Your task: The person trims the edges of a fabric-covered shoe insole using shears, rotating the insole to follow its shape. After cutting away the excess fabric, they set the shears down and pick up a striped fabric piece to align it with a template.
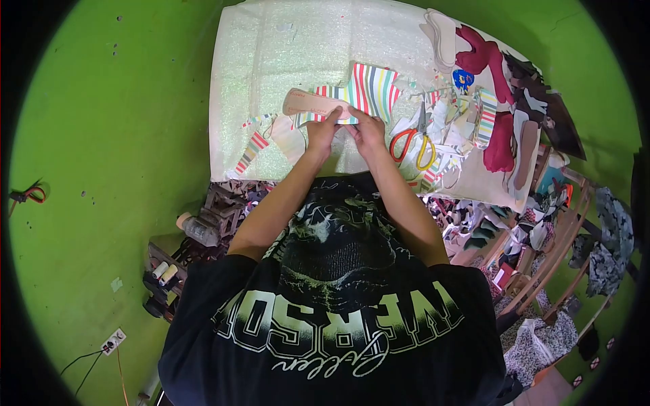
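Observation:
A tan insole-shaped piece (308, 103) with faint markings lies across striped fabric (372, 89) on the covered table. My left hand (321, 137) pinches the near edge at the insole's right end, thumb on top. Close beside it, my right hand (367, 132) is closed on the same end, its thumb also on top. How the fingers sit underneath is hidden. Scissors (423, 139) with one red and one yellow handle rest just right of my right hand. A striped strip (252, 153) and a pale cut piece (288, 140) lie to the left.
Fabric scraps (457, 125) crowd the table's right side, near dark red pieces (499, 142) and pale sole shapes (441, 40). Whitish sheeting (271, 47) covers the table. Below its right edge stands a wooden rack (552, 250) with cloth; a bottle (198, 230) lies at left.

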`<state>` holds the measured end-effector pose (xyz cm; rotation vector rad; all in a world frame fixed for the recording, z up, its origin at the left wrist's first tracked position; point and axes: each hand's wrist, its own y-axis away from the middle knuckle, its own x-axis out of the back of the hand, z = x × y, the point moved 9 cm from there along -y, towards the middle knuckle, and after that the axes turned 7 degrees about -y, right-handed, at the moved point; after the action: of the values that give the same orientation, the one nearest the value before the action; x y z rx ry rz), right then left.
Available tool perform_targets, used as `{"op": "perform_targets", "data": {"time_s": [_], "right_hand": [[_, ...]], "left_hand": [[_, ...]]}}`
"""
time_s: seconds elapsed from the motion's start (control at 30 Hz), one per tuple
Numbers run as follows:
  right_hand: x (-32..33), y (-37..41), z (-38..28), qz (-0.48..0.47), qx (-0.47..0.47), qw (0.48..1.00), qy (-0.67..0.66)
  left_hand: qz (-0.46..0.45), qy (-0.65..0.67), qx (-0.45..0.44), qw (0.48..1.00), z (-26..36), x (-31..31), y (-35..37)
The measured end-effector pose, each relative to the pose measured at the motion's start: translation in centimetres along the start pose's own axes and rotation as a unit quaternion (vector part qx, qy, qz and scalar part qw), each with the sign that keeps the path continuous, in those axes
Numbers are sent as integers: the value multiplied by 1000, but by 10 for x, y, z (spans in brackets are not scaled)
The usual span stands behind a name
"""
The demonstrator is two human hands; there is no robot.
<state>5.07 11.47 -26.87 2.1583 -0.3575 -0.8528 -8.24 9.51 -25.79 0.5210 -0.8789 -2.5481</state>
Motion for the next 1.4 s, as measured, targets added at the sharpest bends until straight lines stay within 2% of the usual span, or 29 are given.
{"op": "perform_targets", "data": {"time_s": [0.03, 0.1, 0.13, 0.17, 0.23, 0.27, 0.3, 0.33, 0.4, 0.47, 0.53, 0.57, 0.6, 0.67, 0.8, 0.87, 0.93, 1.0, 1.03, 1.07, 1.13, 1.2, 1.27, 1.3, 1.33, 1.4], "right_hand": [[5, 2, -6, 0, 0, 1000, 0], [23, 14, -17, 1, -31, 982, 187], [23, 24, -43, -37, 103, 922, 371], [20, 43, -60, -75, 230, 810, 534], [48, 68, -90, 6, 309, 716, 626], [64, 75, -99, 19, 412, 614, 673], [75, 89, -111, 103, 367, 591, 711], [85, 92, -111, 103, 368, 590, 711], [121, 83, -112, 155, 266, 655, 690], [128, 80, -113, 152, 265, 675, 672], [132, 72, -108, 141, 223, 702, 662], [127, 74, -111, 140, 256, 679, 673], [120, 76, -114, 140, 257, 680, 672], [115, 78, -120, 196, 185, 692, 670], [123, 64, -122, 189, 155, 715, 655], [124, 63, -123, 204, 162, 678, 687], [130, 60, -123, 202, 160, 683, 683], [140, 56, -115, 121, 148, 799, 570], [148, 55, -102, 82, 86, 895, 430], [153, 60, -101, 84, 86, 896, 428], [133, 96, -94, 27, 36, 983, 179], [126, 113, -94, 14, 64, 976, 209], [114, 122, -70, -128, -24, 991, 42], [108, 129, -61, -183, -33, 982, 46], [106, 133, -57, -182, -35, 982, 44], [81, 148, -52, -209, -41, 973, 88]], "left_hand": [[29, -50, -10, 998, 0, 3, 3], [52, -81, -32, 995, -2, 3, 7], [74, -111, -55, 990, -2, 6, 7], [82, -111, -55, 989, -8, 10, 2], [89, -104, -61, 989, -6, 14, -1], [93, -100, -67, 988, -4, 17, -1], [94, -98, -68, 988, -2, 17, -2], [94, -90, -61, 990, -1, 17, -1], [90, -83, -56, 991, -2, 16, -4], [82, -86, -40, 992, -9, 19, -7], [84, -84, -50, 992, -13, 22, -10], [91, -80, -62, 991, -12, 24, -12], [89, -81, -63, 991, -10, 22, -11], [79, -79, -49, 993, -5, 19, -7], [54, -79, -40, 995, 10, 9, -5], [23, -79, -47, 995, 21, 3, -2], [12, -77, -41, 996, 27, -1, -2], [6, -78, -32, 996, 31, 1, -1], [-2, -79, -27, 997, 34, -2, -1], [-12, -80, -22, 996, 36, -7, -2], [-32, -65, -30, 997, 41, -18, -4], [-50, -51, -38, 997, 48, -34, -5], [-83, -28, -67, 994, 62, -64, 3], [-99, -29, -75, 992, 71, -80, 10], [-97, -31, -73, 992, 79, -91, 14], [-175, -34, -46, 983, 89, -123, 25]]}}
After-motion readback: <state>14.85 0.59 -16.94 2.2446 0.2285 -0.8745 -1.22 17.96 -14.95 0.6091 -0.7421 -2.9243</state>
